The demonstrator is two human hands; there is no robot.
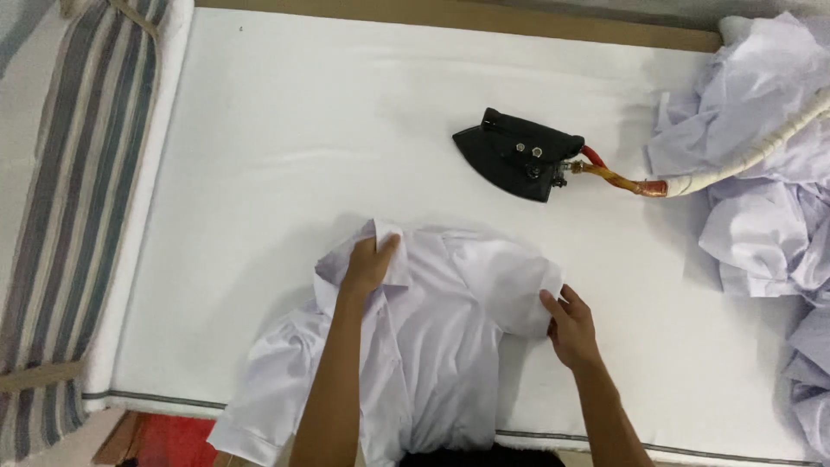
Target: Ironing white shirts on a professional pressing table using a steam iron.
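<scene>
White shirt (432,346) spread at near edge of white table (285,130). Left hand (370,264) closed on collar (380,238), pinching it. Right hand (571,324) gripping folded shirt edge at right. Black iron (519,156) resting further back, apart from both. Crumpled shirts (769,156) heaped at right.

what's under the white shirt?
The white shirt lies on the white padded table, which shows all around it. Anything else beneath is covered by fabric.
</scene>
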